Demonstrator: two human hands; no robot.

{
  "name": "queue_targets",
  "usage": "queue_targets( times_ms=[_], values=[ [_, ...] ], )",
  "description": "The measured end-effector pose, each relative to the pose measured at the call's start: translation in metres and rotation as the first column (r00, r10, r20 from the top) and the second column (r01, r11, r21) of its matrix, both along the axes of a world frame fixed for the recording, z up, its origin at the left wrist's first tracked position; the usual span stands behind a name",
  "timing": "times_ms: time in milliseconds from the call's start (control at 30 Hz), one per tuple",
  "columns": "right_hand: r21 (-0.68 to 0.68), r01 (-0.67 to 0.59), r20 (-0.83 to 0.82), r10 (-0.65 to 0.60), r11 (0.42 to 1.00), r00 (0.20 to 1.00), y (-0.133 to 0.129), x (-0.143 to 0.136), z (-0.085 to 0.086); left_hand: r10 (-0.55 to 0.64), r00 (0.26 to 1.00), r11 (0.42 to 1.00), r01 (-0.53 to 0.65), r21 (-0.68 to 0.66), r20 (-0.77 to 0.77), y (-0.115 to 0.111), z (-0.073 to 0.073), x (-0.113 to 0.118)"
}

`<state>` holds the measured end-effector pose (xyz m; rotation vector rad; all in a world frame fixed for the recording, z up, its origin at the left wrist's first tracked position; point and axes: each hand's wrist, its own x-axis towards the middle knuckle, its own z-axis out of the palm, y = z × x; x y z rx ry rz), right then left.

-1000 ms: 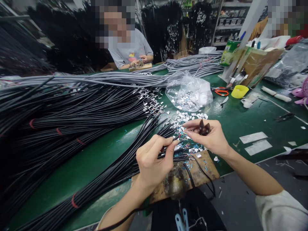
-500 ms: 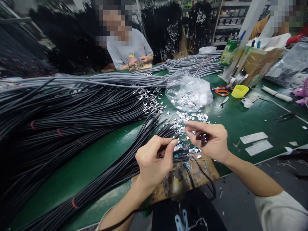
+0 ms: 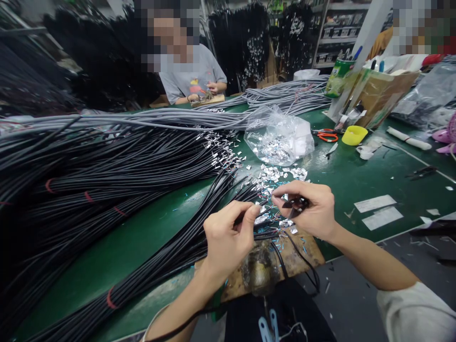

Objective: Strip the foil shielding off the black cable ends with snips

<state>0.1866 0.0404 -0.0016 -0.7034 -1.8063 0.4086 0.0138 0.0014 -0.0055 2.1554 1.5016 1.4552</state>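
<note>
My left hand (image 3: 230,232) is closed, thumb and forefinger pinching the end of a black cable whose tip is mostly hidden by the fingers. Just to its right, my right hand (image 3: 309,206) curls around small dark pliers (image 3: 297,204), with its thumb and forefinger brought together near the cable end. Below and behind both hands lie the stripped ends of a black cable bundle (image 3: 185,232) with thin coloured wires. Scraps of silver foil (image 3: 270,175) and bits of blue wire are scattered beside them. Under the hands is a worn wooden board (image 3: 302,259).
Bundles of black cables (image 3: 124,166) cover the left of the green table (image 3: 142,242), with grey cables (image 3: 149,118) behind. A clear plastic bag (image 3: 281,135), orange-handled scissors (image 3: 327,136) and a yellow ring (image 3: 354,135) stand beyond. A co-worker (image 3: 194,71) sits across the table.
My right thumb and forefinger have closed together from a more spread position, and the pliers' jaws show more towards the left. My left hand has barely shifted.
</note>
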Motion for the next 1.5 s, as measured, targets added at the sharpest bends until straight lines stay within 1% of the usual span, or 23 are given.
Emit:
queue_targets(
  times_ms=[167,333,400,467,533,567,633,667,733,767,833,900,1000,1233,1300,1367,1433,1500],
  values=[
    [0.025,-0.019,0.018,0.018,1.000,1.000,0.000,0.001,0.001,-0.023,0.999,0.997,0.025,-0.067,0.034,0.001,0.001,0.002],
    [0.142,0.001,0.059,-0.009,0.990,0.998,0.000,0.001,-0.001,-0.027,0.994,0.981,0.048,-0.188,0.110,0.000,0.000,0.002],
    [0.189,-0.028,0.073,0.015,0.982,0.997,0.000,0.001,-0.003,-0.022,0.988,0.971,0.057,-0.234,0.150,0.000,0.000,0.003],
    [0.192,-0.076,0.087,0.060,0.978,0.994,0.000,0.000,-0.004,-0.019,0.981,0.964,0.069,-0.258,0.191,0.000,0.000,0.003],
    [0.138,-0.096,0.080,0.086,0.986,0.993,0.000,-0.001,-0.005,-0.018,0.975,0.964,0.077,-0.256,0.224,0.001,-0.001,0.003],
    [0.090,-0.082,0.055,0.077,0.993,0.995,0.000,-0.001,-0.005,-0.015,0.972,0.965,0.076,-0.252,0.235,0.001,-0.001,0.003],
    [-0.054,-0.035,-0.024,0.034,0.998,0.999,-0.001,-0.002,-0.004,-0.009,0.969,0.969,0.069,-0.236,0.247,0.002,-0.002,0.003],
    [-0.147,-0.026,-0.060,0.018,0.989,0.998,-0.001,-0.003,-0.003,-0.004,0.968,0.974,0.061,-0.220,0.251,0.002,-0.003,0.003],
    [-0.319,-0.058,-0.108,0.025,0.946,0.994,-0.001,-0.004,0.000,0.003,0.967,0.982,0.046,-0.184,0.256,0.002,-0.004,0.003],
    [-0.378,-0.088,-0.122,0.045,0.922,0.992,-0.001,-0.004,0.001,0.006,0.966,0.985,0.038,-0.167,0.257,0.002,-0.005,0.004],
    [-0.431,-0.126,-0.137,0.073,0.894,0.988,-0.001,-0.006,0.003,0.015,0.968,0.989,0.023,-0.145,0.251,0.001,-0.006,0.004],
    [-0.430,-0.119,-0.142,0.063,0.895,0.988,0.000,-0.007,0.004,0.017,0.972,0.990,0.016,-0.137,0.236,0.001,-0.007,0.004],
    [-0.401,-0.095,-0.119,0.051,0.911,0.992,0.001,-0.006,0.003,0.005,0.975,0.991,0.024,-0.132,0.221,0.000,-0.007,0.003],
    [-0.310,-0.112,-0.059,0.098,0.944,0.993,0.002,-0.004,0.003,-0.030,0.964,0.987,0.071,-0.144,0.266,0.002,-0.007,0.003],
    [-0.266,-0.105,0.008,0.111,0.958,0.994,0.002,-0.004,0.003,-0.005,0.953,0.986,0.056,-0.160,0.304,0.005,-0.007,0.002],
    [-0.237,-0.118,0.073,0.139,0.964,0.988,0.001,-0.004,0.003,0.045,0.929,0.985,0.021,-0.174,0.367,0.009,-0.007,0.002],
    [-0.230,-0.091,0.061,0.108,0.969,0.992,0.002,-0.003,0.003,0.062,0.912,0.986,0.007,-0.167,0.405,0.012,-0.008,0.000],
    [-0.223,0.005,0.013,-0.002,0.975,1.000,0.003,-0.002,0.002,0.018,0.935,0.990,0.032,-0.136,0.354,0.013,-0.009,-0.001]
  ],
)
